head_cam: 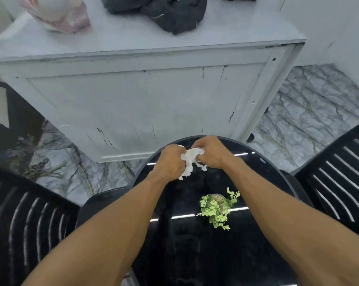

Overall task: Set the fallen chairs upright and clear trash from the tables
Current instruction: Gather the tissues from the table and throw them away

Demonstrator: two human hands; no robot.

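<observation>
A crumpled white tissue [190, 159] is bunched between both hands above the far part of a round glossy black table [178, 244]. My left hand [171, 162] grips its left side in a closed fist. My right hand [210, 152] pinches its right side, and torn strips hang below the fingers. One black slatted chair [30, 219] stands upright at the table's left. Another black slatted chair [339, 176] stands at the right.
A small green potted plant [217, 207] stands on the table near my right forearm. Behind the table is a white cabinet [145, 96] with a pink-white plastic bag [59, 15] and dark cloth [170, 13] on top. The floor [310, 112] is grey marble.
</observation>
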